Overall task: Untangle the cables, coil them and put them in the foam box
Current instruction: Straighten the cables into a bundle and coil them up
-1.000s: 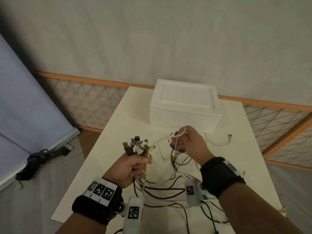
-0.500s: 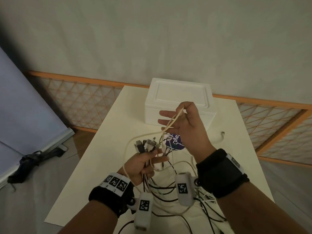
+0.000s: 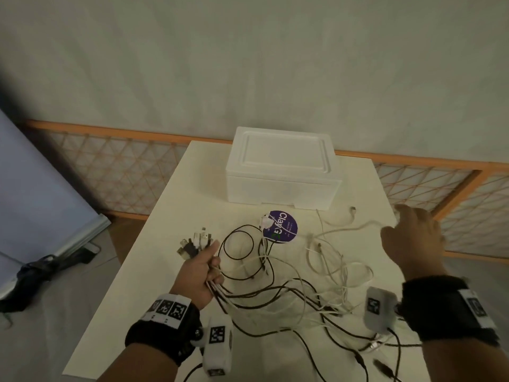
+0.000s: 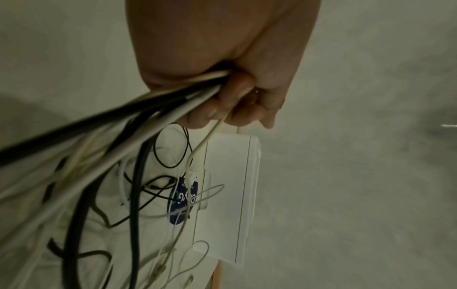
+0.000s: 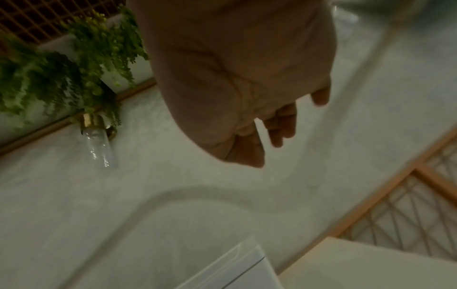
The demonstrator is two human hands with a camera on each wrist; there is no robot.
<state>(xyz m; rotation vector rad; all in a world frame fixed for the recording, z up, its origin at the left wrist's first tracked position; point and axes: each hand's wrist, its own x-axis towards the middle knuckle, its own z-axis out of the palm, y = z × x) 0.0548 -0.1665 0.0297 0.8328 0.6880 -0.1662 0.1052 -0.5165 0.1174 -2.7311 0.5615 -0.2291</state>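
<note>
Near the table's left side my left hand (image 3: pixel 209 267) (image 4: pixel 235 101) grips a bundle of black and white cables just below their plug ends (image 3: pixel 195 242). From it the cables (image 3: pixel 289 288) (image 4: pixel 128 156) spread in a loose tangle across the table (image 3: pixel 170 216). My right hand (image 3: pixel 410 232) (image 5: pixel 279 125) hovers at the right with fingers spread and nothing in the palm. A pale cable (image 3: pixel 355 226) runs up to its fingertips; contact is unclear. The white foam box (image 3: pixel 281 172) (image 4: pixel 227 195) (image 5: pixel 235 269) stands at the back, lid on.
A round purple label (image 3: pixel 281 226) (image 4: pixel 184 197) lies in front of the box, under some cables. An orange-railed lattice fence (image 3: pixel 124 175) runs behind the table. A pale folded screen (image 3: pixel 41 188) leans at the left. A hanging plant (image 5: pixel 61 68) shows on the wall.
My right hand raised a pale cable over the box, then swung out to the right and opened. My left hand kept its grip and sank a little to the left.
</note>
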